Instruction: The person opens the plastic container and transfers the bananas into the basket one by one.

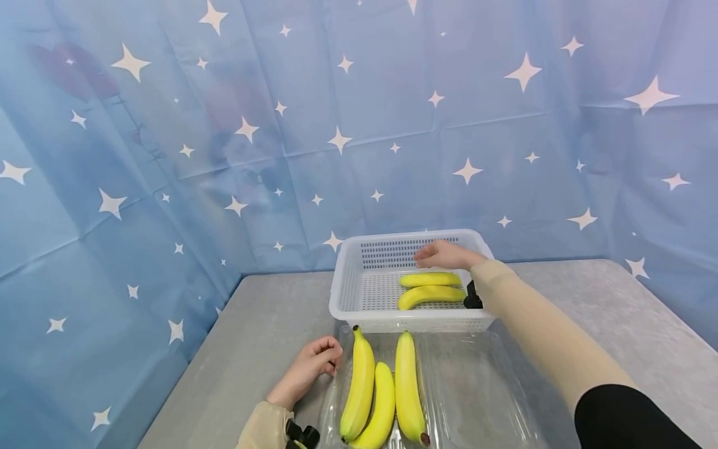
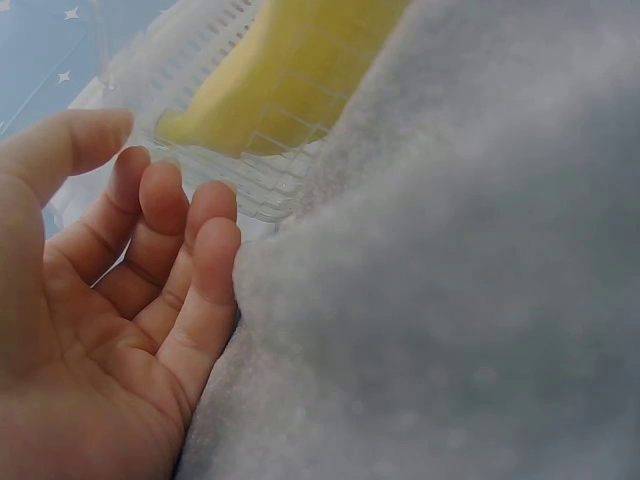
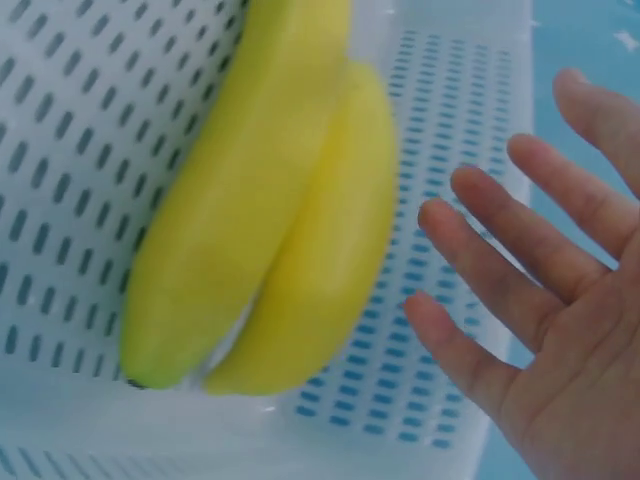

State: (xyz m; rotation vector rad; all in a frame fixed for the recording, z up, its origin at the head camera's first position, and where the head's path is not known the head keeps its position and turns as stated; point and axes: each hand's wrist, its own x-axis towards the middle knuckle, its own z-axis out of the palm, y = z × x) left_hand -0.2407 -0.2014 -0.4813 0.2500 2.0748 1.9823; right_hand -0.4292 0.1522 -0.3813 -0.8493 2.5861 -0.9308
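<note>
Two bananas lie side by side in a white perforated basket: a nearer banana (image 1: 430,295) and a farther banana (image 1: 429,279). Above the basket's far right part is my right hand (image 1: 445,254). Its fingers are spread and hold nothing in the right wrist view. My left hand (image 1: 314,365) is at the left edge of a clear plastic container (image 1: 477,393), fingers loosely bent, thumb apart from the fingertips; whether it touches the edge I cannot tell. In the container's left half lie a left banana (image 1: 359,386), a middle banana (image 1: 378,408) and a right banana (image 1: 409,386).
The basket (image 1: 344,284) stands behind the clear container on a grey table (image 1: 269,312). A blue curtain with white stars (image 1: 303,125) hangs behind and to the left. My right sleeve (image 1: 550,330) reaches across the right side.
</note>
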